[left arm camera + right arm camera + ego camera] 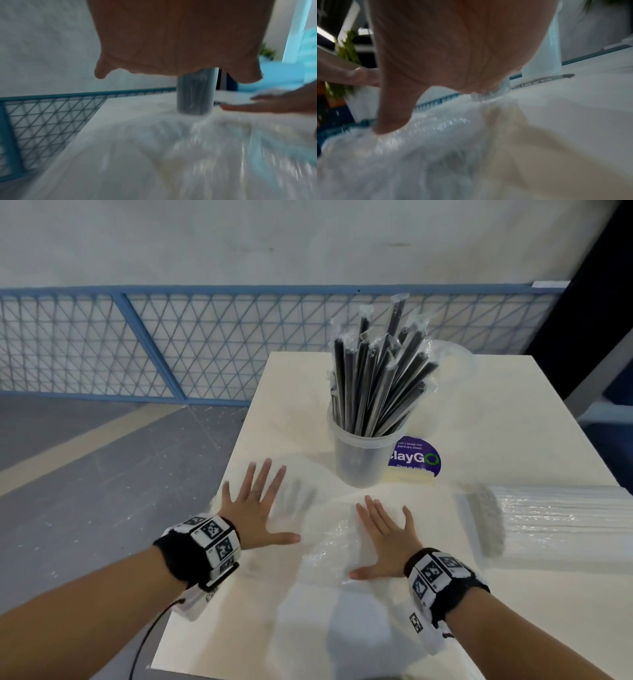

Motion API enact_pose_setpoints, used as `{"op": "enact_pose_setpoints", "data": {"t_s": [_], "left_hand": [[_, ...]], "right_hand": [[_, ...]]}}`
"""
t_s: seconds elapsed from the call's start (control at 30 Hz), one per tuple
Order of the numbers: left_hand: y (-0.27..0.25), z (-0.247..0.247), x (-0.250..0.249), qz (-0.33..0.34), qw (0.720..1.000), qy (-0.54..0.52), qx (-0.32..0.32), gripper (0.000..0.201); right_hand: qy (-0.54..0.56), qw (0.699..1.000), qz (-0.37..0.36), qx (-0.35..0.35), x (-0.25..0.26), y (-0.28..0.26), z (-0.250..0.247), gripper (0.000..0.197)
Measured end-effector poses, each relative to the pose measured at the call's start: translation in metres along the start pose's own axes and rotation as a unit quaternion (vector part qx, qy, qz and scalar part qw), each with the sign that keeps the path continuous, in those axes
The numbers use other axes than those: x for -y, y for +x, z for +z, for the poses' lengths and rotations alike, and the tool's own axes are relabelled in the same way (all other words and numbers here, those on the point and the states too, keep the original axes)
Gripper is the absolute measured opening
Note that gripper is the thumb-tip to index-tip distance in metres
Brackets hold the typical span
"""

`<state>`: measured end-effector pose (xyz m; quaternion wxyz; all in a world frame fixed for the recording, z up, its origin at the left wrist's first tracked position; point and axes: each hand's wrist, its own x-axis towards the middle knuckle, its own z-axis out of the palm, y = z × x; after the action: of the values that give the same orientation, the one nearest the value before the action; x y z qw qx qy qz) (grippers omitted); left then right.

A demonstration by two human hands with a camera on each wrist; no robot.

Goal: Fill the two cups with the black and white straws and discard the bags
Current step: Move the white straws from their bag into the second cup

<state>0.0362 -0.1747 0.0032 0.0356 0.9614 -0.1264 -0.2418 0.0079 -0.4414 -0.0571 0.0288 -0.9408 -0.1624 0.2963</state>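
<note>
A clear cup (359,455) packed with wrapped black straws (376,371) stands mid-table. In front of it an empty clear plastic bag (329,539) lies flat and crinkled. My left hand (260,508) rests palm down with fingers spread on the bag's left part. My right hand (383,535) lies flat and spread on its middle. A sealed bag of white straws (555,515) lies at the right edge. The left wrist view shows my palm (180,40), the cup (195,94) and the blurred bag (205,142). The right wrist view shows my palm (462,47) over the bag (419,135).
The cream table (291,405) holds a purple round sticker (416,457) beside the cup. Something clear and cup-like (452,361) stands behind the black straws. A blue mesh fence (137,344) and grey floor lie beyond the table's left edge.
</note>
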Motion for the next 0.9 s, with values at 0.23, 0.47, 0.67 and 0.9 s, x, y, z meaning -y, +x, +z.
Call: {"op": "enact_pose_setpoints", "data": {"t_s": [0.23,0.47,0.67,0.9], "left_hand": [[0.027,-0.097,-0.049,0.109,0.964,-0.217,-0.110,0.137],[0.082,-0.122,-0.067,0.103,0.926,-0.356,-0.078,0.116],[0.112,-0.121,-0.078,0.104,0.917,-0.377,-0.081,0.122],[0.118,-0.115,-0.092,0.150,0.877,-0.423,-0.172,0.102]], "right_hand": [[0.363,0.779,0.046,-0.509,-0.004,-0.027,-0.068,0.060],[0.426,0.802,-0.079,-0.412,-0.039,-0.003,-0.155,0.111],[0.418,0.833,-0.131,-0.337,-0.046,0.034,-0.177,0.098],[0.456,0.757,-0.123,-0.453,-0.019,0.039,-0.182,0.061]]}}
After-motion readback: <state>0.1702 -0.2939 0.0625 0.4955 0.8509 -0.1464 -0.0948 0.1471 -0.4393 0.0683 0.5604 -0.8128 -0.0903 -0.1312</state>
